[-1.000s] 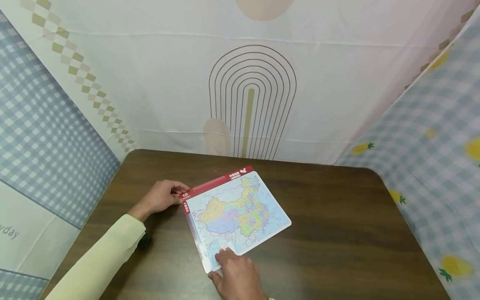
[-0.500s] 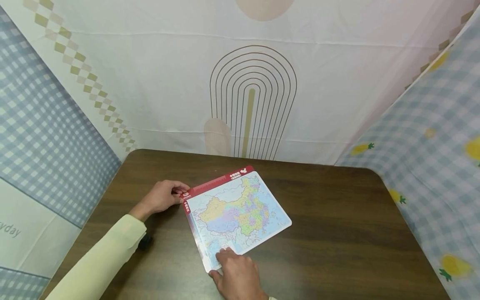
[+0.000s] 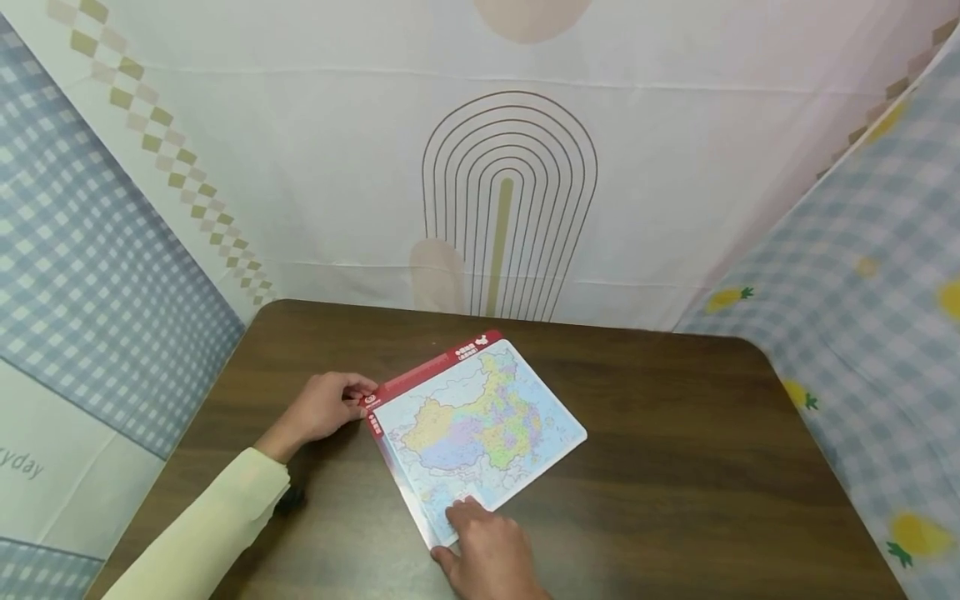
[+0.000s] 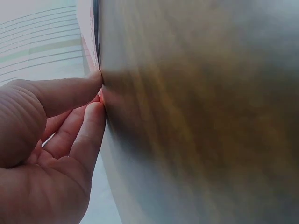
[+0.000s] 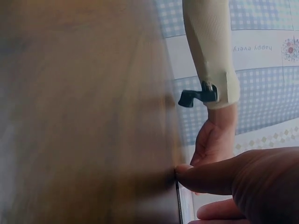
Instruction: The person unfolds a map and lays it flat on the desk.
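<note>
A thin flat map (image 3: 465, 425) with a red printed border lies slantwise on the brown wooden table (image 3: 675, 467) in the head view. At its left corner, my left hand (image 3: 326, 405) pinches the red edge between thumb and fingers. My right hand (image 3: 495, 546) holds the near corner, fingers on the printed face and thumb against the edge. From the left wrist view, the thumb (image 4: 70, 91) and fingertips meet at the map's thin edge, low against the tabletop. The right wrist view shows the right thumb (image 5: 205, 177) at the edge; the fingers are partly hidden.
A white patterned cloth (image 3: 337, 167) hangs behind the table. Blue checked cloth hangs at the left (image 3: 90, 208) and right (image 3: 862, 333). A small black object (image 5: 198, 96) is on the left sleeve's cuff.
The map has turned slightly counterclockwise, its near corner shifting right. My right hand has moved right with it, and my left hand has come slightly nearer.
</note>
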Demonstrator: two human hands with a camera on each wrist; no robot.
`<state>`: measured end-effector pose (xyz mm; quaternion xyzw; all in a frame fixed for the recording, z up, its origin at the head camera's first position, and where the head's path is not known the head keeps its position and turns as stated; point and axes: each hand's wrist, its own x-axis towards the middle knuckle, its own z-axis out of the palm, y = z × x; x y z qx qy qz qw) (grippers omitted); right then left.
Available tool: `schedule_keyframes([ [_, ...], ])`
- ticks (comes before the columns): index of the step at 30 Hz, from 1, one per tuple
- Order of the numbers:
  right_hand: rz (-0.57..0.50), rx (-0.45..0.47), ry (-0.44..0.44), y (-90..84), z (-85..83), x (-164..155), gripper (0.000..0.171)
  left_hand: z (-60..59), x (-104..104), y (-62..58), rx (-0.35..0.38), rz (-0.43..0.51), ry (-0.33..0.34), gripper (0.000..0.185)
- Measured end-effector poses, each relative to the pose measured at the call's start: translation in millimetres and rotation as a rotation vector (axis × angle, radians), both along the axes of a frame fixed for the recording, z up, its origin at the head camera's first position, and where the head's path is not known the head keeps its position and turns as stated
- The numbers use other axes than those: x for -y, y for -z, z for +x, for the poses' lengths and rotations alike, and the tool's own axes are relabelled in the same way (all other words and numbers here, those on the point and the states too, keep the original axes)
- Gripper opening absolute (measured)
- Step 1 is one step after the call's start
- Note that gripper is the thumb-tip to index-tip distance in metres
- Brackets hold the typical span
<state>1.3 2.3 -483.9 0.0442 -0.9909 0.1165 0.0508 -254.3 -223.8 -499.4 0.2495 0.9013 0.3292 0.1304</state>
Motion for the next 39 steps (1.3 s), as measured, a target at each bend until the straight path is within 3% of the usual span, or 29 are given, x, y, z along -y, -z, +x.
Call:
schedule_keyframes([
  [15,-0.055,-0.015,-0.016,1.0,2.8,-25.9,0.050,29.0,5.2,-4.0,-0.011,0.001,-0.036,0.031],
  [26,-0.118,-0.004,-0.004,1.0,-0.2,-53.2,0.055,58.6,-0.3,-4.9,-0.043,0.002,-0.092,0.027],
  [34,-0.168,-0.035,-0.007,2.1,-2.4,-66.4,0.055,76.9,-4.2,-5.1,-0.018,-0.062,-0.156,0.032],
  [39,-0.184,-0.046,-0.001,4.0,-4.4,-76.4,0.053,89.4,-6.7,-5.9,-0.050,-0.062,-0.160,0.030],
])
